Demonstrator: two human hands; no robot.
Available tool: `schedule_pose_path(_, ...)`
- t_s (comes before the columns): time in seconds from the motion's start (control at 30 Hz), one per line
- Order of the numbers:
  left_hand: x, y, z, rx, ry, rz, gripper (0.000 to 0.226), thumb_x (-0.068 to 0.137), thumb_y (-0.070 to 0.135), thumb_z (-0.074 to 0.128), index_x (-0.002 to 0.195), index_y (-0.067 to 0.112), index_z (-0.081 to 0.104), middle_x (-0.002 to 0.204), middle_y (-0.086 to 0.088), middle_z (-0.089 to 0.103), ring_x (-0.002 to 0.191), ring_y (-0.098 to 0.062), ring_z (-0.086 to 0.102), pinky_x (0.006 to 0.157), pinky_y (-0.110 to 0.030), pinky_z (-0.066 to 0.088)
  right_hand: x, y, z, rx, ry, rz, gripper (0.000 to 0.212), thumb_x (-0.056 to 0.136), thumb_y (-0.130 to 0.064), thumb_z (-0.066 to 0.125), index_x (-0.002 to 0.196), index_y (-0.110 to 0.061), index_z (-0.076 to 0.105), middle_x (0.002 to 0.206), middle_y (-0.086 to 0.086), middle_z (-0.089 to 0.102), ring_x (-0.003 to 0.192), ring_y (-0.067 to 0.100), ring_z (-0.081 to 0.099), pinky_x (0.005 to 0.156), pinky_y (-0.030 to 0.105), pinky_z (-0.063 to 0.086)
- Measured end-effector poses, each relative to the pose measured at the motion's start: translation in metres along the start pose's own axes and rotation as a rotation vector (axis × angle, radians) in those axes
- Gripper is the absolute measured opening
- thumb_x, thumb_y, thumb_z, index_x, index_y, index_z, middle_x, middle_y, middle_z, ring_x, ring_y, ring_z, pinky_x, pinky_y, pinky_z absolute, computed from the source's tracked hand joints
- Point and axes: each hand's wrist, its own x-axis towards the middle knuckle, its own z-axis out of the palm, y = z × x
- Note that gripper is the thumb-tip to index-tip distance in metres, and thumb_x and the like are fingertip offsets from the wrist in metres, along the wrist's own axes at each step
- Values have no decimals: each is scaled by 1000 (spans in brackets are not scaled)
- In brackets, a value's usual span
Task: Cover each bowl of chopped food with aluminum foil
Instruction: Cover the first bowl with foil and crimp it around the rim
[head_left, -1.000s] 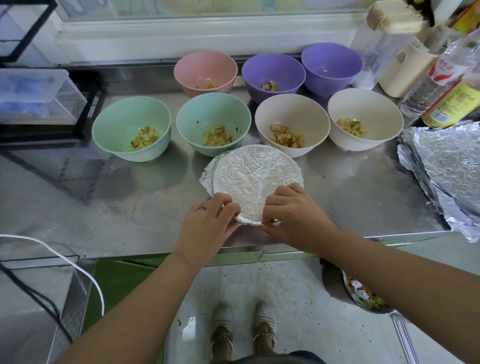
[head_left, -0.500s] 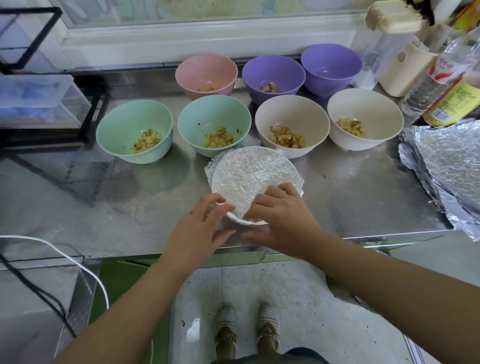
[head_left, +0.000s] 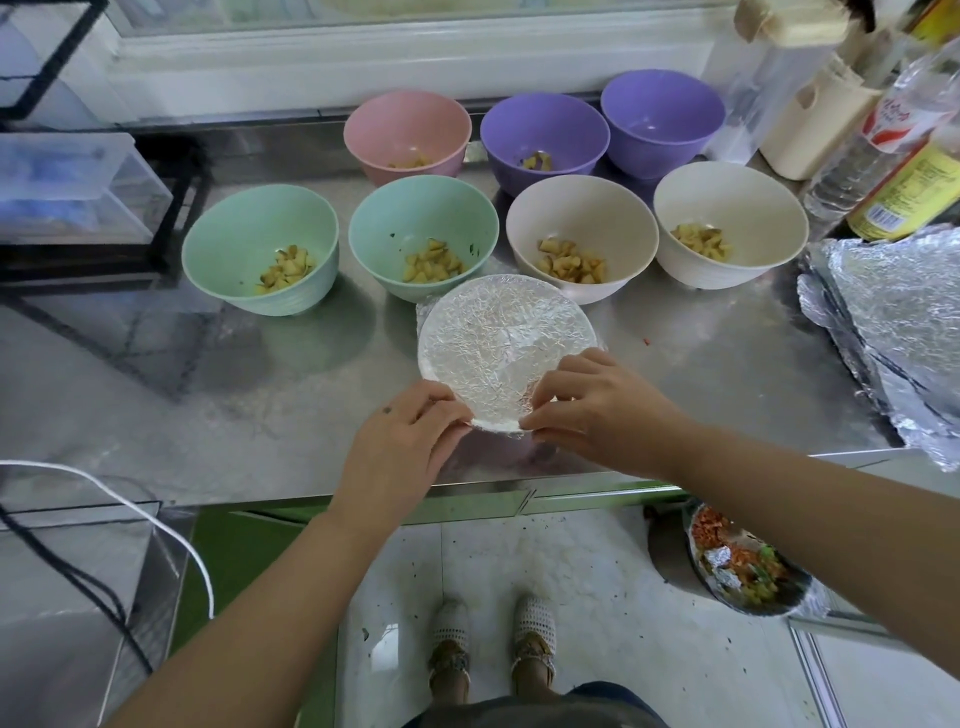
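The foil-covered bowl (head_left: 501, 343) sits at the near middle of the steel surface (head_left: 208, 410), its top wrapped flat. The left hand (head_left: 405, 441) and right hand (head_left: 597, 405) both curl their fingers at its near rim, pinching the foil edge, one on each side. Close behind it a row of open bowls holds chopped pieces: a green bowl (head_left: 260, 249), a teal bowl (head_left: 421, 228) and two cream bowls (head_left: 582, 228); the teal one and the nearer cream one crowd its far rim. Further back stand a pink bowl (head_left: 408, 130) and two purple bowls (head_left: 543, 130). A stack of foil sheets (head_left: 893, 322) lies at the right edge, with bottles (head_left: 904, 192) behind it. A white cable (head_left: 130, 509) hangs at the left
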Motion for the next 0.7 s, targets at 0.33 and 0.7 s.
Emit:
schedule_pose_path(0.33,-3,16,15,3,36,-29,16,98,30,61,92,16,68,95,1,61,67,-19,59,58,-37,52,6,-11,11,-31,89,5,18,97,-26,64,81,-19,71,84,-2,64,75,21,57,74,35,44)
schedule_pose_path(0.7,-4,18,16,-1,39,-43,13,96,30,64,91,18,68,93,4,60,66,-17,56,57,-32,50,11,-17,23,-87,183,65,29,96,-31,63,70,-17,61,74,-2,57,67,21,49,73,34,38)
